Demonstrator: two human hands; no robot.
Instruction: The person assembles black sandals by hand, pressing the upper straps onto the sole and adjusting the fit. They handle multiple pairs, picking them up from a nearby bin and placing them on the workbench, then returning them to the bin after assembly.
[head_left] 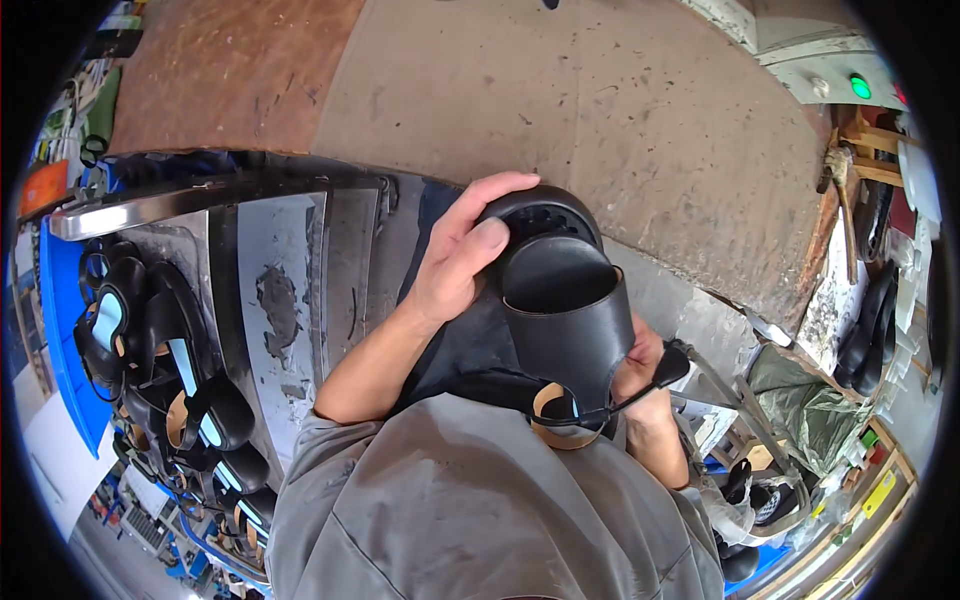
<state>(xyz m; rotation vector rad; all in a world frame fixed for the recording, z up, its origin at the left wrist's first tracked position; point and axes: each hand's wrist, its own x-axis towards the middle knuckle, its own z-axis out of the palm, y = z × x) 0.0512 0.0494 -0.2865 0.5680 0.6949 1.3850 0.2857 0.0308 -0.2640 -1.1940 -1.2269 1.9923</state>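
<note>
A black open-toed sandal (565,335) with a wide front band is held in front of my body, its toe end pointing away from me. My left hand (462,245) grips the rim of its sole at the far end, the thumb bent over the inner side. Along that rim, dark holes or studs show. My right hand (640,365) is closed around the near right side of the sandal, its fingertips partly hidden behind it. Close to my shirt hangs a thin black strap (630,400), and the heel part shows a tan lining (550,408).
Beyond my hands lies a stained brown worktable (450,90). Several black sandals (170,350) are heaped on the left beside a blue bin (70,340). A hammer (845,200) rests at the right, below a panel with a green light (860,86). Metal frames flank both sides.
</note>
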